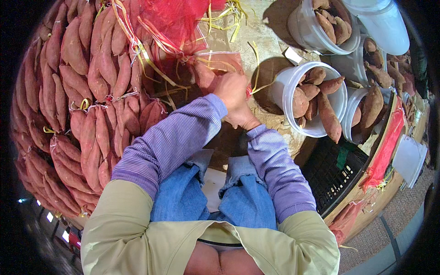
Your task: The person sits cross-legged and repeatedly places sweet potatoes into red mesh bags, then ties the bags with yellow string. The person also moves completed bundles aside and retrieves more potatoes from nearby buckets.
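My left hand [231, 90] is closed around the gathered end of a red mesh bag [229, 61]. My right hand [241, 116] is pressed against its underside, with fingers mostly hidden by the left. At least one sweet potato [205, 77] shows through the mesh just left of my hands. Beside my knuckles a bit of red mesh and a yellow tie [258, 90] stick out to the right. Full net bags of sweet potatoes [92, 144] are piled along my left side. More empty-looking red mesh bags [172, 20] with yellow and white drawstrings lie beyond my hands.
To my right stands a clear plastic bucket [286, 92] of sweet potatoes, with several similar buckets [302, 29] behind and beside it. A black plastic crate [330, 175] sits near my right elbow. Red netting [386, 144] hangs over a wooden edge [378, 206].
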Tool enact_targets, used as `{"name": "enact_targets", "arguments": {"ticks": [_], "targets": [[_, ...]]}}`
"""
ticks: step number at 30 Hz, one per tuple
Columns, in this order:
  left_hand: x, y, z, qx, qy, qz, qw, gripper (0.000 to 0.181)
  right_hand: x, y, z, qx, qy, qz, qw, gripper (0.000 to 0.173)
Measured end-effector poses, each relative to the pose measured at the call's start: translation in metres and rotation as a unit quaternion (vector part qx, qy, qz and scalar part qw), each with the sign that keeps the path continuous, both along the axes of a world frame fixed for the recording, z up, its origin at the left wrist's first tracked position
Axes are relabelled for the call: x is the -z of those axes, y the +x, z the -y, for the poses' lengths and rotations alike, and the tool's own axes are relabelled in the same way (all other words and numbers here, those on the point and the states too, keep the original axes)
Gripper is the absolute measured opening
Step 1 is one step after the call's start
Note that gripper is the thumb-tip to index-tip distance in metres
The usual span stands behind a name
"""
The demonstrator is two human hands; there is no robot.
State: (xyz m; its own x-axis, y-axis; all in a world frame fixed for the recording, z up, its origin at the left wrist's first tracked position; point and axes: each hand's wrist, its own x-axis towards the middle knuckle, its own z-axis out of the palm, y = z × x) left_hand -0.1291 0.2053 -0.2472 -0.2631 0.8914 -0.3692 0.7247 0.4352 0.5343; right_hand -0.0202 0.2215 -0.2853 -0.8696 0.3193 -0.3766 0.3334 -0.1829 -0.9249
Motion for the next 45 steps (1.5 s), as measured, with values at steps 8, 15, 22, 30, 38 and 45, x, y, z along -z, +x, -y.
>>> {"name": "enact_targets", "arguments": {"ticks": [8, 15, 22, 30, 38, 45], "targets": [[-0.017, 0.037, 0.035, 0.002, 0.212, 0.078, 0.974, 0.042, 0.02, -0.004, -0.005, 0.076, 0.016, -0.05, 0.996, 0.074], [-0.006, -0.013, 0.089, -0.12, 0.081, 0.021, 0.989, 0.071, -0.003, -0.024, -0.016, 0.106, -0.18, 0.143, 0.967, 0.084], [0.002, -0.001, 0.092, -0.164, 0.113, 0.115, 0.973, 0.056, 0.041, -0.021, -0.008, 0.12, -0.251, 0.038, 0.96, 0.077], [-0.003, 0.02, 0.113, -0.133, 0.119, 0.193, 0.965, 0.068, 0.026, -0.042, 0.007, 0.168, -0.022, -0.001, 0.986, 0.092], [-0.001, 0.025, 0.122, -0.175, 0.065, 0.238, 0.953, 0.071, 0.043, -0.051, 0.021, 0.209, -0.09, -0.012, 0.974, 0.097], [-0.008, 0.014, 0.112, -0.199, 0.146, 0.088, 0.965, 0.048, 0.05, -0.032, 0.016, 0.056, 0.108, 0.014, 0.992, 0.105]]}}
